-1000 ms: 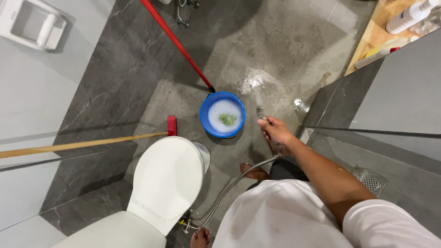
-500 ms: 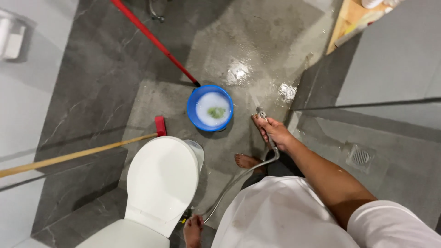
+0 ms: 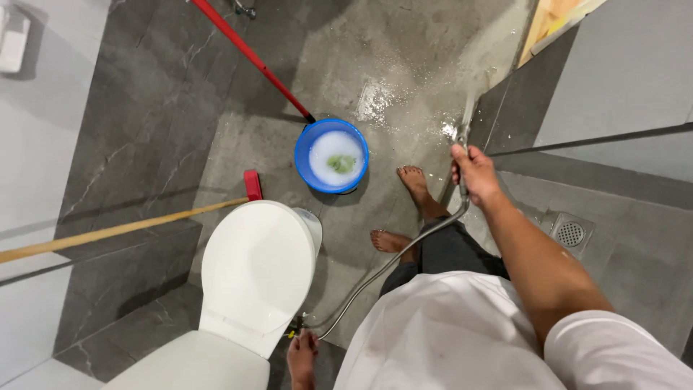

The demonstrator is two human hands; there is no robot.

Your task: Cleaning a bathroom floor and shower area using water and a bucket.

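My right hand [image 3: 473,173] grips a metal spray nozzle [image 3: 462,137] on a flexible hose [image 3: 393,263]. Water sprays from it toward the dark wall tile at the right. The hose runs back along the floor to the base of the toilet, where my left hand [image 3: 302,355] rests low by the hose's end; its grip is hidden. A blue bucket [image 3: 331,156] of foamy water with something green in it stands on the wet grey floor, ahead of my bare feet [image 3: 415,180].
A white toilet [image 3: 256,271] with its lid down stands at lower left. A red-handled mop [image 3: 249,54] leans into the bucket. A wooden-handled brush with a red head [image 3: 252,185] lies beside the toilet. A floor drain [image 3: 570,232] sits at right.
My right hand has lifted the nozzle up and to the right, away from the bucket, and it now sprays the wall. My feet have stepped forward into sight.
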